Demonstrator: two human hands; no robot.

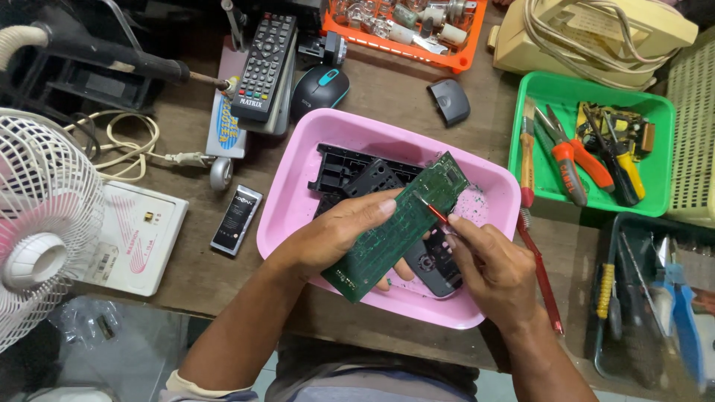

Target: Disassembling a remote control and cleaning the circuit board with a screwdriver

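Over the pink plastic basin (298, 160), the left hand (335, 231) grips a long green circuit board (402, 227); the right hand (488, 268) pinches what seems a red-handled brush (434, 212), scrubbing it.

Brown wooden table (417, 97), cluttered. On it: pink tub (298, 186), green tray (588, 85), orange basket (395, 46), black remote (264, 67), computer mouse (320, 89), phone battery (236, 220). White box (138, 246) at left edge beside a small fan (41, 223).
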